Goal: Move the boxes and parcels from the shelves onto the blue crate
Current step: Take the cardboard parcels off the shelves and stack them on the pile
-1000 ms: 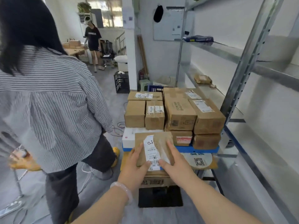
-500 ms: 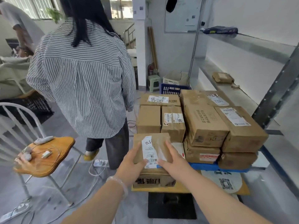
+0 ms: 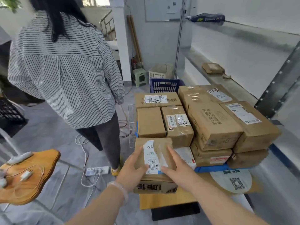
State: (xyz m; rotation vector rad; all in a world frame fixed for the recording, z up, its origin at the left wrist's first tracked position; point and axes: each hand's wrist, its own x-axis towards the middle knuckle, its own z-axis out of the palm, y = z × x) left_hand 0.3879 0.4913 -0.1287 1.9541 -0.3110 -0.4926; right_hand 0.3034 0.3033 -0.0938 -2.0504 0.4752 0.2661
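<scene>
Hands meet on a brown parcel [image 3: 156, 153]: the left hand [image 3: 131, 168] grips its left edge, thumb on top, while the right hand [image 3: 177, 168] rests straight fingers on its top. It sits at the near left corner of the cardboard boxes [image 3: 212, 125] stacked on the blue crate [image 3: 210, 168]. A person in a striped shirt [image 3: 65, 70] stands far left.

Brown boxes in the pile [image 3: 212, 125]: ten as far as I can count, and that includes the front box [image 3: 154, 148]
White box [image 3: 185, 155]: one
Blue crate [image 3: 211, 169]: one
Stuff on the shelves: two, a brown parcel [image 3: 212, 68] and a dark bag [image 3: 207, 17]
Baskets: two, a blue basket [image 3: 165, 85] and a white basket [image 3: 160, 73]
Green stool [image 3: 140, 77]: one
Power strip [image 3: 97, 170]: one
Wooden chair seat [image 3: 29, 174]: one
Hands: two, left hand [image 3: 134, 166] and right hand [image 3: 177, 166]
Other folks: one, the person in a striped shirt [image 3: 65, 70]
</scene>
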